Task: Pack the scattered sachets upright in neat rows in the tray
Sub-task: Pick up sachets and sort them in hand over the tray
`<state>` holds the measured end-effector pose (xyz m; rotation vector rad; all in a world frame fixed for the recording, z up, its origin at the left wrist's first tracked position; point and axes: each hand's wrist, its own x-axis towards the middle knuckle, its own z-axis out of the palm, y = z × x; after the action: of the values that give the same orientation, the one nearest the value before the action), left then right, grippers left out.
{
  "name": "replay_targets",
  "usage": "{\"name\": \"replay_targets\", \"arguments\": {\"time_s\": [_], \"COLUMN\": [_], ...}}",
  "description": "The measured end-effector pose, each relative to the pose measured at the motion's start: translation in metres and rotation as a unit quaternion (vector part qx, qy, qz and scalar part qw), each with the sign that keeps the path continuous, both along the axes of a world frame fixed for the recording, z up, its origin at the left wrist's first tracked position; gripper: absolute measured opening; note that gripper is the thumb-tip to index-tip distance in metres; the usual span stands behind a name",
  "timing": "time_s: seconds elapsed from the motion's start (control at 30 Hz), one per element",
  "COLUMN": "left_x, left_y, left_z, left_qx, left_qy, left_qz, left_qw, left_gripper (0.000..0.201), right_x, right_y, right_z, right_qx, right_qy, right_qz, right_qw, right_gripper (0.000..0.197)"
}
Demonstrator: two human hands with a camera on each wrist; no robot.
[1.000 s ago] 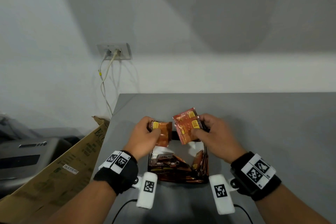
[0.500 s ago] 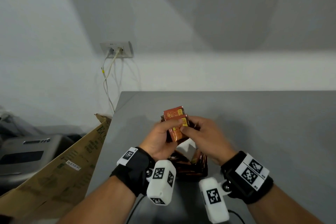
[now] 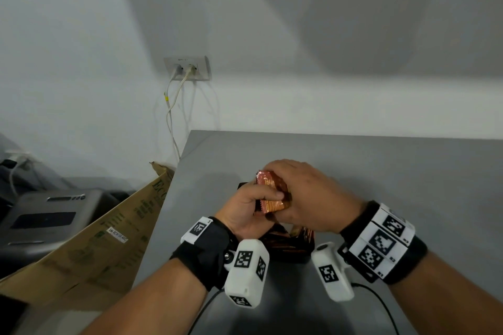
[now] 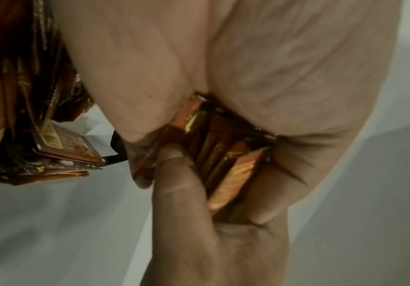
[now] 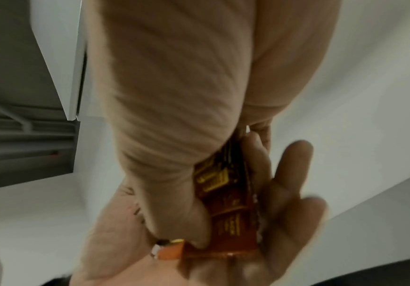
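Both hands hold one stack of orange-brown sachets (image 3: 272, 194) above the black tray (image 3: 295, 255). My left hand (image 3: 251, 205) grips the stack from the left, thumb across its front. My right hand (image 3: 304, 196) wraps over it from the right and top. The left wrist view shows the stack (image 4: 226, 154) edge-on between thumb and fingers. In the right wrist view a dark sachet (image 5: 226, 201) sits pressed between the two hands. More sachets (image 3: 283, 239) lie in the tray, mostly hidden by my hands; a heap of them (image 4: 27, 116) shows in the left wrist view.
The grey table (image 3: 381, 171) ends at its left edge near a brown cardboard box (image 3: 95, 239). A grey machine (image 3: 46, 215) stands further left. A wall socket (image 3: 187, 68) with white cables is on the wall behind. Black cables (image 3: 381, 304) trail from the wrist cameras.
A second ago each hand held its own sachets apart. The hands have come together, merging them into one stack, and the right hand has closed over its top.
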<state>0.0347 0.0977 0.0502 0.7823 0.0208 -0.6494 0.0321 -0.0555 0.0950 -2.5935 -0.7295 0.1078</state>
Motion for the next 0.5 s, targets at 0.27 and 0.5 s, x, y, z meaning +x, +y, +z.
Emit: {"name": "replay_targets", "arguments": {"time_s": [0.27,0.5], "left_x": [-0.002,0.008], "left_y": [0.003,0.013], "left_z": [-0.001,0.002], "left_qx": [0.014,0.044], "left_qy": [0.0,0.002], "left_qz": [-0.002,-0.058], "left_qw": [1.0,0.997], "left_gripper": [0.048,0.064], "right_x": [-0.006,0.004], "right_y": [0.006,-0.011], "right_z": [-0.001,0.006], "right_qx": [0.017,0.123], "right_qy": [0.044,0.223], "right_qz": [0.017,0.015], "right_qw": [0.999,0.967], "right_gripper": [0.072,0.078]}}
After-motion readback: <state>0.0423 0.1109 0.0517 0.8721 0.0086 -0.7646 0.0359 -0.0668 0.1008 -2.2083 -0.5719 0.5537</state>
